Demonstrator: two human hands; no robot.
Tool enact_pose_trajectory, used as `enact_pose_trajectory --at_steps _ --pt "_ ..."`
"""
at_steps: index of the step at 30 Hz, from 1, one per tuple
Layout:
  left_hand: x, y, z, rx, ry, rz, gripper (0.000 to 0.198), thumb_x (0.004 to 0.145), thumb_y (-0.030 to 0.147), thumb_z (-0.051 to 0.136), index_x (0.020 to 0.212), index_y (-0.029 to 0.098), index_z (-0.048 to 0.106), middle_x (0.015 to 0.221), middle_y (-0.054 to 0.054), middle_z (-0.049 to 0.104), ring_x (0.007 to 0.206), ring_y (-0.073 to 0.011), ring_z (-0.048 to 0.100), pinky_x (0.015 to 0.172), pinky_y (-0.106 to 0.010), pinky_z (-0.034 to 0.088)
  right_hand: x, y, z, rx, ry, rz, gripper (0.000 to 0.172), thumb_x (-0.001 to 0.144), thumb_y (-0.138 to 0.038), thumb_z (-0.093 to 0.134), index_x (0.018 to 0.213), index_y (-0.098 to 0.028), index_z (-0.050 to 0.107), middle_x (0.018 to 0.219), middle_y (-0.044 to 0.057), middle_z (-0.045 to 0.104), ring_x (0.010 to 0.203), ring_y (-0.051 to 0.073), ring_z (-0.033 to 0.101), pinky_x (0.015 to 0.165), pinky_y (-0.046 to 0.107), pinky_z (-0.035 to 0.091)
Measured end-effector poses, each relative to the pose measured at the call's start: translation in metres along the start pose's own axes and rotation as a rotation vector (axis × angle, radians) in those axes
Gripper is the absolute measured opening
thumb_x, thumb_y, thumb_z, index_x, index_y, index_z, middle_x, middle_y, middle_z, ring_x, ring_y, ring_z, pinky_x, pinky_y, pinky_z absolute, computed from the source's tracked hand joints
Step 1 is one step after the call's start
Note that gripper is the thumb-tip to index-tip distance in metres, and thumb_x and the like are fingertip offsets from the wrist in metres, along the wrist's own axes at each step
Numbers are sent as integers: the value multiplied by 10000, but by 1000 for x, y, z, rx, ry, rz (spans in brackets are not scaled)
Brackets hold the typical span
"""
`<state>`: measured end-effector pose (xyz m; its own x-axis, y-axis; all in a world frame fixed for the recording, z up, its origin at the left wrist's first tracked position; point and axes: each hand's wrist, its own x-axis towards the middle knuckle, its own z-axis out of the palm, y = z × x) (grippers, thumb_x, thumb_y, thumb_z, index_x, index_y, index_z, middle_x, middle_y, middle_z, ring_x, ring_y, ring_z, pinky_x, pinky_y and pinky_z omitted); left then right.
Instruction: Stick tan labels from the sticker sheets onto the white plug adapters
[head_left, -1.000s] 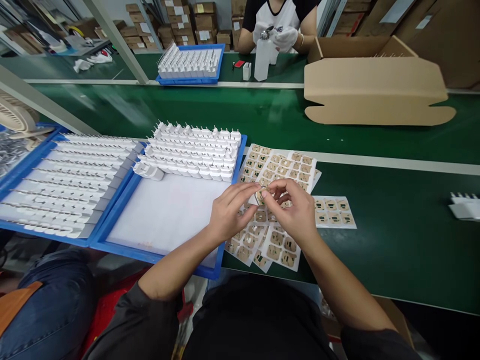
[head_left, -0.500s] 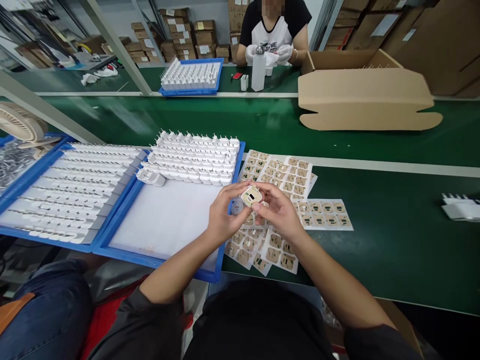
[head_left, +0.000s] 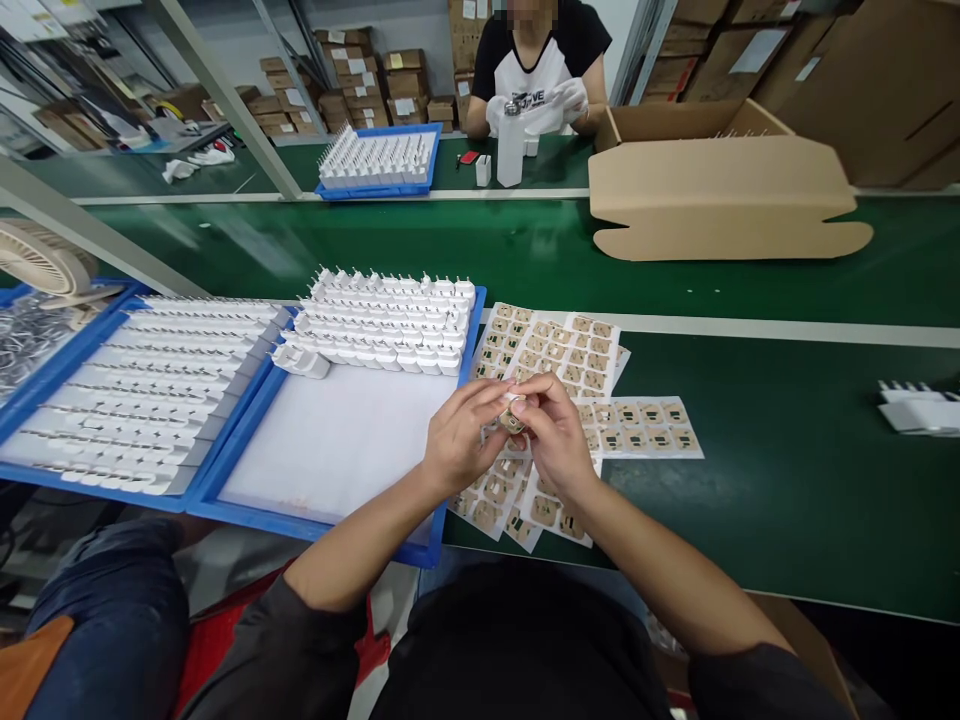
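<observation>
Between my two hands is a small white plug adapter (head_left: pixel 512 418) with a beige sticker on the face toward me, mostly covered by fingers. My left hand (head_left: pixel 463 436) is closed around its left side. Fingers and thumb of my right hand (head_left: pixel 553 428) pinch its upper right edge. Beneath and beside the hands lie overlapping sheets of beige stickers (head_left: pixel 645 426). Just left of them, a blue tray (head_left: pixel 322 450) holds rows of white plug adapters (head_left: pixel 390 318), pins upward, at its far end.
Further left, another blue tray (head_left: pixel 112 490) carries rows of white adapters, near a beige fan (head_left: pixel 45 258). Across the green bench, a co-worker in white gloves (head_left: pixel 555 105) sits behind a bottle (head_left: pixel 511 150) and an open cardboard box (head_left: pixel 720 190). White adapters (head_left: pixel 919 410) lie far right.
The adapter has been tilted and turned, so its stickered face shows less. My fingers have closed further over it, and both hands sit slightly lower. The co-worker's gloved hands have moved.
</observation>
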<state>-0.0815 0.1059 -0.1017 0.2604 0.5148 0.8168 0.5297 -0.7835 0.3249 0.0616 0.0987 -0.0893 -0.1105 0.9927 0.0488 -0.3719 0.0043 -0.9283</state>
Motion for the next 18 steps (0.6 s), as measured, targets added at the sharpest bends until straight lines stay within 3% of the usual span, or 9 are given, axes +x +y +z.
enact_pose_trajectory --at_steps 11,18 --pt "3 1 -2 115 40 44 411 803 70 628 1127 266 469 1114 -77 692 983 -203 647 806 -397 567 -1 1 0 -72 -15 -39 150 824 -397 678 893 -269 640 807 -25 402 578 110 404 440 210 386" --pt "3 1 -3 119 48 74 401 801 75 651 1114 251 472 1109 -90 681 994 -207 622 807 -392 570 -1 3 -3 -11 -37 -69 47 851 -306 660 867 -268 682 768 -27 429 573 109 401 464 213 374"
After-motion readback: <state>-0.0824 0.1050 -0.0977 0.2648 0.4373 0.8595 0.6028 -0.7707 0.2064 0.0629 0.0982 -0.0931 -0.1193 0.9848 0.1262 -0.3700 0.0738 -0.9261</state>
